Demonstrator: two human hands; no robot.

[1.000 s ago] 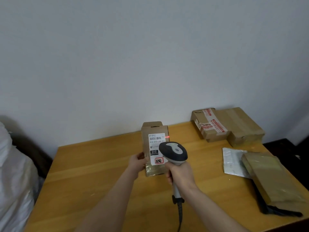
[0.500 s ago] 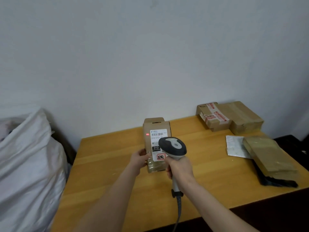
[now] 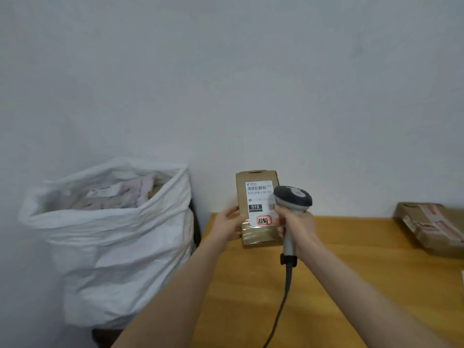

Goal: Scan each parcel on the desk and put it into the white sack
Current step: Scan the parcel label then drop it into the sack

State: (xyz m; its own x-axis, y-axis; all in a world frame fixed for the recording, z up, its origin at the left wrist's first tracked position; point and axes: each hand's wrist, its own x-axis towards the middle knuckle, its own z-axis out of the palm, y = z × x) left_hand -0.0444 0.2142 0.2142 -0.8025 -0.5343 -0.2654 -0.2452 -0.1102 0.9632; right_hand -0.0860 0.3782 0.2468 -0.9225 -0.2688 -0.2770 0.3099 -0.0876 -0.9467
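Parcel point(image 3: 256, 204), one of two in view, stands upright at the left end of the desk point(image 3: 351, 272), my left hand point(image 3: 232, 223) gripping its left edge. My right hand point(image 3: 297, 223) is clenched round the handle of the single corded scanner point(image 3: 292, 199), whose head overlaps the label. One white sack point(image 3: 120, 237), open-mouthed and full, stands beside the desk's left end; the second parcel point(image 3: 431, 227) lies at far right.

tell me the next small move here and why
Probably swing the box left toward the sack: the left hand grips it at the desk edge, the open sack stands beside, and the scanner in the right hand casts no beam on it.
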